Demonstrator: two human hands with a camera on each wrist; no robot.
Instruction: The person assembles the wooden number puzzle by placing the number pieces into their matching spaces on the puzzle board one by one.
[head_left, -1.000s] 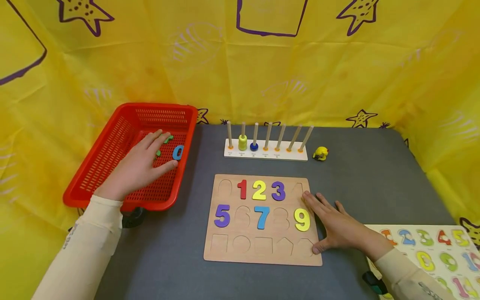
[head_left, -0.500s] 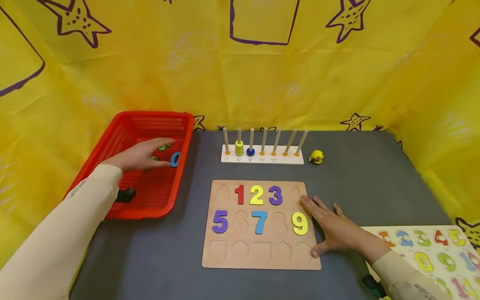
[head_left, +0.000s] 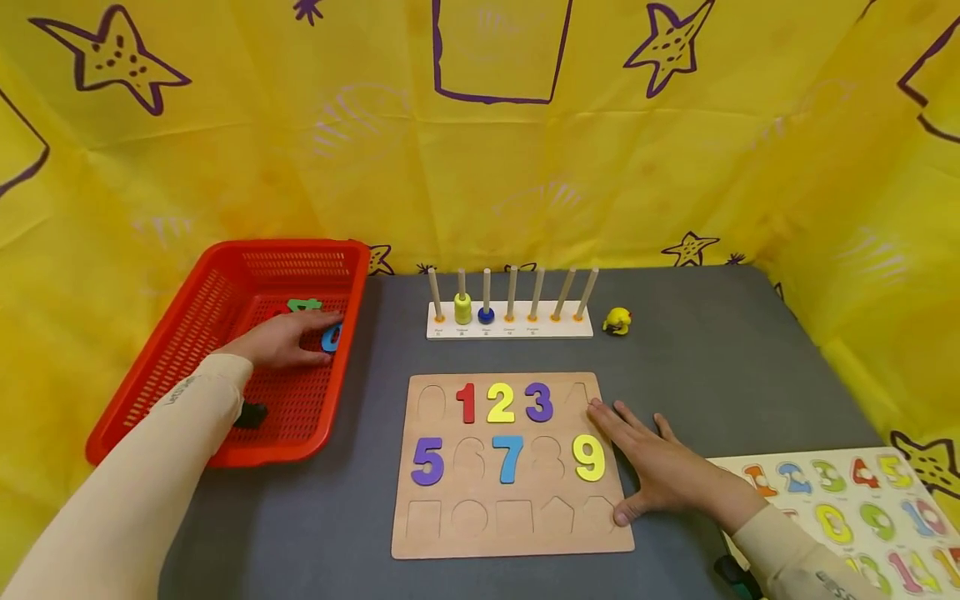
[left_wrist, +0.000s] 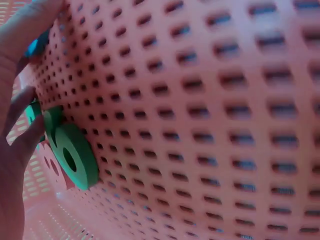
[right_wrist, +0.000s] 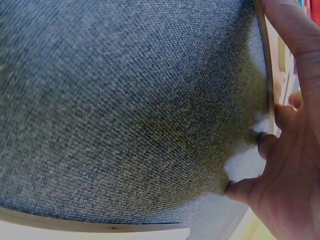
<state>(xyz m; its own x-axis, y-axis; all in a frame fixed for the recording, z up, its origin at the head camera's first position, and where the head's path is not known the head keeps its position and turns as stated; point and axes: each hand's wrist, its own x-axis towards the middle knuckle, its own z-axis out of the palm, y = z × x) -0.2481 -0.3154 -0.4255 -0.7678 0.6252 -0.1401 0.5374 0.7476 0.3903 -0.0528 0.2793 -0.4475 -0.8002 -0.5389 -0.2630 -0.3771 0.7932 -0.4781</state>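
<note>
Inside the red basket (head_left: 322, 417), my left hand (head_left: 281, 340) has its fingers and thumb at opposite ends of a blue number 0 (head_left: 331, 338), pinching it. The fingers partly cover the 0. Beside that hand lie a green 4 (head_left: 303, 305), a red piece (head_left: 277, 313) and, in the left wrist view, a green 6 (left_wrist: 75, 155). My right hand (head_left: 667, 471) rests with spread fingers on the right edge of a wooden number board (head_left: 450, 546). On the board sit a red 1 (head_left: 466, 403), yellow 2, purple 3, purple 5, blue 7 and yellow 9, with several bare outlines.
Behind the board stands a white peg rack (head_left: 510, 332) with yellow and blue rings on two pegs. A small yellow toy (head_left: 617, 321) is right of it. A second number board (head_left: 817, 492) lies partly under the right forearm. A yellow curtain (head_left: 480, 183) hangs behind the grey table (head_left: 705, 358).
My left hand has lowered into the basket, and its fingers have closed in around the blue 0. My right hand stays on the board's edge. The head view has shifted a little.
</note>
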